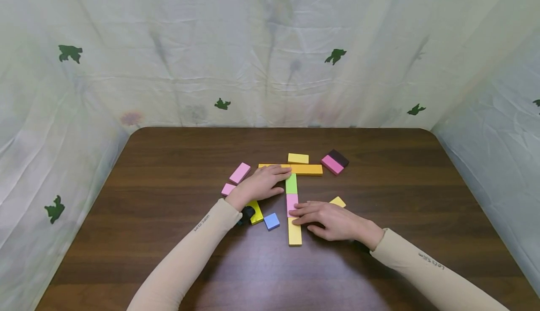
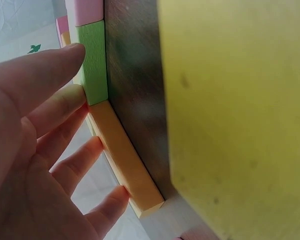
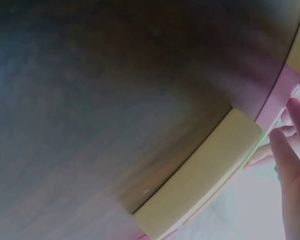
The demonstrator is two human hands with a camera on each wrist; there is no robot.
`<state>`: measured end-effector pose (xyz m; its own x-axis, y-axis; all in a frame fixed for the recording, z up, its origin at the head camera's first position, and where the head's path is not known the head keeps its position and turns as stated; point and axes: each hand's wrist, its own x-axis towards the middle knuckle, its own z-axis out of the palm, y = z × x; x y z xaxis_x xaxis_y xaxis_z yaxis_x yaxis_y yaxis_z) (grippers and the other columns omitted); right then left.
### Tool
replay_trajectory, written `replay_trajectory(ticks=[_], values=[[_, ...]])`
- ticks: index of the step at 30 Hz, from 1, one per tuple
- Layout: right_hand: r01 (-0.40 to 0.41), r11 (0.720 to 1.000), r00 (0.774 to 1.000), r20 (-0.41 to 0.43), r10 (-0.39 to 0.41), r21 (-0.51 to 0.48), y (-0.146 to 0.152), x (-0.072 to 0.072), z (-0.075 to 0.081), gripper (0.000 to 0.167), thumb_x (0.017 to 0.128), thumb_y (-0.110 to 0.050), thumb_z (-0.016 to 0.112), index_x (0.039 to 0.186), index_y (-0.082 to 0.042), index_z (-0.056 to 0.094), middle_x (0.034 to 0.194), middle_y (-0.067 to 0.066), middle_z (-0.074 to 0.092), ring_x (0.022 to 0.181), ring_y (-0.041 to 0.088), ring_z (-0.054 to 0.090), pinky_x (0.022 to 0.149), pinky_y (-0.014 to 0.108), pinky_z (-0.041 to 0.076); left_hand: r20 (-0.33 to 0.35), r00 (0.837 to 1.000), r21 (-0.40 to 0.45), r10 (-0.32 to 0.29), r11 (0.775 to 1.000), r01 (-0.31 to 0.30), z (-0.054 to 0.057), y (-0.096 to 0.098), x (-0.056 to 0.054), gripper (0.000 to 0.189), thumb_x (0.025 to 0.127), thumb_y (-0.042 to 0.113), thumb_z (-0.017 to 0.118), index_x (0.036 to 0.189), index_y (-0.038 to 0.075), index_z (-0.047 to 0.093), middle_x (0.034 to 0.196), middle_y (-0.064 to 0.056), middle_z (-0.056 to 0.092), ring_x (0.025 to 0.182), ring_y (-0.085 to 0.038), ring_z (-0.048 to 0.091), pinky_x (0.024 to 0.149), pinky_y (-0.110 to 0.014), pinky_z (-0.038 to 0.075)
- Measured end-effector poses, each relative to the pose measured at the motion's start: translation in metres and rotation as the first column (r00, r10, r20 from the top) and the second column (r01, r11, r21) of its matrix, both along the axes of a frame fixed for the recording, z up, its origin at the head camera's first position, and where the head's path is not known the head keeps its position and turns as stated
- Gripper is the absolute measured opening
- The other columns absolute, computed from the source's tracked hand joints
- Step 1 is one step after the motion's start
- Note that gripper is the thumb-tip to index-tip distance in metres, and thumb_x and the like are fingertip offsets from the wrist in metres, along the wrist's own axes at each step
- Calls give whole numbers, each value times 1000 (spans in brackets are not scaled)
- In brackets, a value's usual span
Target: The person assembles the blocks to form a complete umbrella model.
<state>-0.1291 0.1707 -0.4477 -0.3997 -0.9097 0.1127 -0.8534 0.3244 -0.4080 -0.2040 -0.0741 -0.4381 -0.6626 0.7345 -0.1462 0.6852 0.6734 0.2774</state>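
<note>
A T shape of flat coloured blocks lies on the table. Its crossbar is orange; the stem runs toward me as a green block, a pink block and a yellow block. My left hand reaches over the crossbar's left part; in the left wrist view its spread fingertips touch the orange bar near the green block. My right hand lies right of the stem, its extended fingers touching the pink and yellow blocks.
A small yellow block lies beyond the crossbar. Pink and dark blocks sit at its right. Left are pink blocks, a bright yellow block and a blue block. Another yellow block is behind my right hand.
</note>
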Motion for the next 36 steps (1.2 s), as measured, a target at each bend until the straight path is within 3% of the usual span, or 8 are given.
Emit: replay_trajectory(ticks=[20,30,36], values=[[-44,996,997,-65,39,-72,0,-2,-5,33,87,-4,63,119,-8,68,129,5,59,126,22,49,104,38,37,6,1000,6,-3,1000,3,1,0,0,54,96,23,59,145,9,41,152,-3,34,140,-27,27,109,-52,25],[-3,999,1000,-26,2,-54,1,-1,-4,34,89,-5,62,122,-8,66,132,4,58,127,23,47,103,38,38,16,1000,8,12,1000,-12,0,-1,1,54,96,23,59,146,10,41,152,-2,34,140,-26,27,109,-52,24],[100,994,995,24,-99,-52,9,-9,1,38,89,-6,63,127,-10,63,134,1,56,129,21,45,102,41,39,26,1000,9,15,1000,-16,0,0,1,54,96,22,59,146,10,41,152,-2,34,140,-26,26,109,-53,23]])
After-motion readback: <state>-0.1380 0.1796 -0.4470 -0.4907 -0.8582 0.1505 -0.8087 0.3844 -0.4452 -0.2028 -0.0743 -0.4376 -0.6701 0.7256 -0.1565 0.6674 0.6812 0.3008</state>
